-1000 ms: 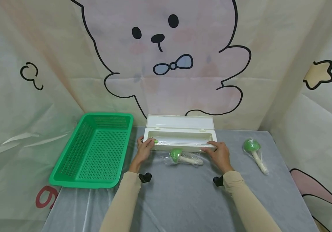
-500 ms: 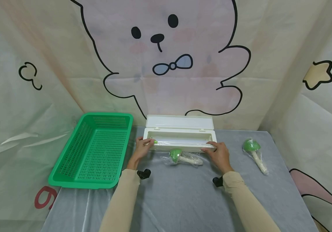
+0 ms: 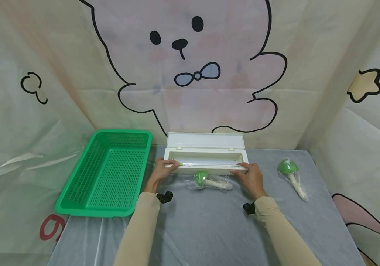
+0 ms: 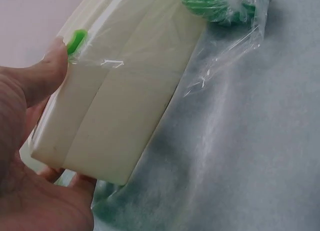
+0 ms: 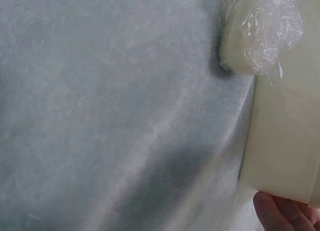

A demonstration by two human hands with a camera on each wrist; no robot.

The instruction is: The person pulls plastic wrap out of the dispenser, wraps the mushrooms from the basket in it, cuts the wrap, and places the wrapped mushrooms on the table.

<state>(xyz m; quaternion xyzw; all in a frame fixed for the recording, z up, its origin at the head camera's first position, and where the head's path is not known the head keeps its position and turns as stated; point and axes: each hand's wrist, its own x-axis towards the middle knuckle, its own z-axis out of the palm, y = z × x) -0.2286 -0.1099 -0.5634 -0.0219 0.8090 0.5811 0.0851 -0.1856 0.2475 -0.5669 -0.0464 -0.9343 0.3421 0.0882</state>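
A long white cling film dispenser [image 3: 209, 169] stands with its lid [image 3: 206, 140] raised at the back. My left hand [image 3: 161, 170] grips its left end, the thumb against a small green slider [image 4: 76, 41] on the front rail, other fingers behind and under the end. My right hand [image 3: 252, 178] holds the right end; in the right wrist view only its fingertips [image 5: 270, 211] show, at the box's lower corner. Clear film drapes over the box front toward a toy mushroom with a green cap [image 3: 201, 178] and pale stem, wrapped in film, lying just before the box.
A second film-wrapped green-capped mushroom [image 3: 289, 168] lies at the right of the table. At the left stands a green perforated plastic basket [image 3: 64, 197]. Grey cloth [image 3: 209, 229] covers the table, and a printed sheet [image 3: 229, 96] hangs close behind the dispenser.
My left thumb and the green slider have shifted slightly to the right along the rail. The left wrist has lowered a little; my right hand and the mushrooms stay put.
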